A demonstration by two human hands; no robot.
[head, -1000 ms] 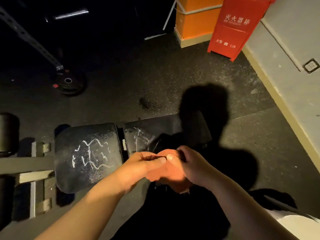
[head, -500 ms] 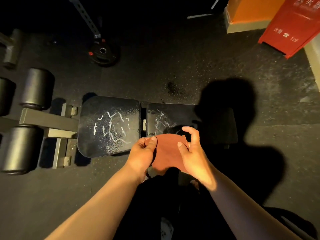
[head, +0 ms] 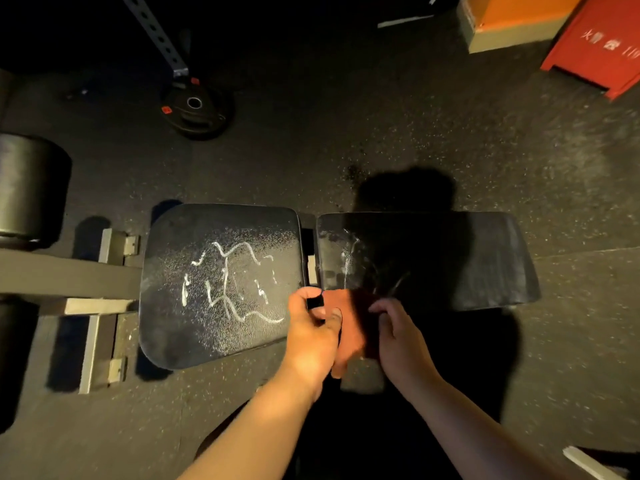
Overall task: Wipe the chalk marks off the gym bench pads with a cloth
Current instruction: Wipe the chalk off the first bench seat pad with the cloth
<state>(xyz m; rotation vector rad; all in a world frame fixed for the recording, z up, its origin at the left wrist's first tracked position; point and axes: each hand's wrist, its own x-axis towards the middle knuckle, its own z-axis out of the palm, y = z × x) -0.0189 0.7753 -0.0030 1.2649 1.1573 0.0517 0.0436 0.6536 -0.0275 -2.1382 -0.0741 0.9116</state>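
– Down at the near edge of the pads, what are the hands doing?
– Both are holding the cloth (head: 351,336), a reddish-brown one, between them. The left hand (head: 311,337) is pinching its left side, thumb pressing on its face and fingers curling over its far edge, so that grip is clamping the fabric. The right hand (head: 401,344) is lying in shadow, fingers curling round the cloth's right edge. Its grip is holding the cloth too.
– And where is the cloth sitting?
– It is hanging by the gap between the two pads, at the near corner of the right pad (head: 485,258). Whether it is touching that pad, I am not managing to tell.
– Are chalk marks showing?
– Yes. Bold white squiggles (head: 225,289) are covering the middle of the left pad (head: 194,230), and fainter streaks (head: 348,258) are running down the right pad's left end, just beyond the cloth.
– Anything else lying about?
– A weight plate (head: 195,110) is lying on the speckled floor (head: 381,133) beyond the pads, a black roller (head: 27,185) is sitting far left, and a red cabinet (head: 599,46) is standing top right.
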